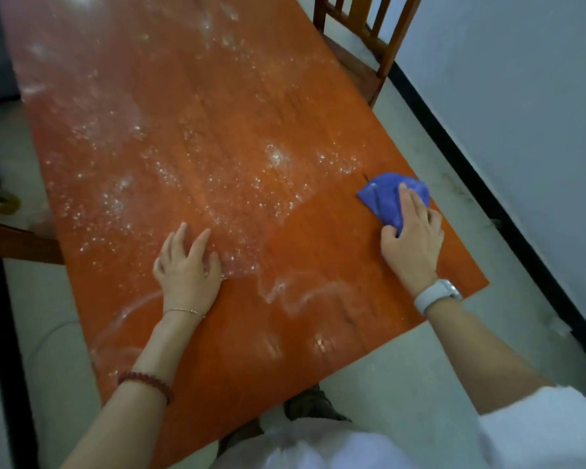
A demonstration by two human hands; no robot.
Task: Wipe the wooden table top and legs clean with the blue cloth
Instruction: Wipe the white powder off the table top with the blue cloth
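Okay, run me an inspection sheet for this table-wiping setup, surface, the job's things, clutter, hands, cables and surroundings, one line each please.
Surface: orange-brown wooden table top, covered in white foamy specks and smears; a patch between the hands looks wiped.
Job's things: blue cloth, bunched, near the table's right edge; table legs not in view.
Clutter: nothing seen on the table top.
Hands: right hand grips the cloth against the table; left hand rests on the table, fingers spread.
Cables: nothing seen.
Surroundings: wooden chair at the far right side, pale floor, white wall with dark skirting.
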